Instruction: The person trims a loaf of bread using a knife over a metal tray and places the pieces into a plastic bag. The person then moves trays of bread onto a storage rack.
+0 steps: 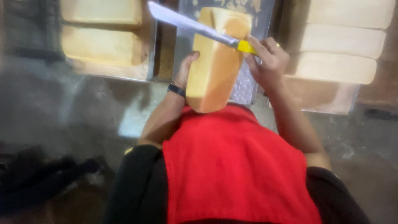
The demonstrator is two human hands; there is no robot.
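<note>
Fingers of the right hand [268, 61] clamp a yellow-handled knife [195, 25] laid across the bread loaf [215, 66]; the left hand [185, 68] curls against the loaf's side.

The long steel knife blade [186, 24] is gleaming smooth and glossy above its shiny yellow plastic handle [246, 47], while the tall golden-brown bread loaf [215, 62] is showing a matt, finely porous crust. Under it, the grey metal tray [245, 88] is glinting dully, and the red cloth apron [236, 166] is looking soft and matt.
</note>
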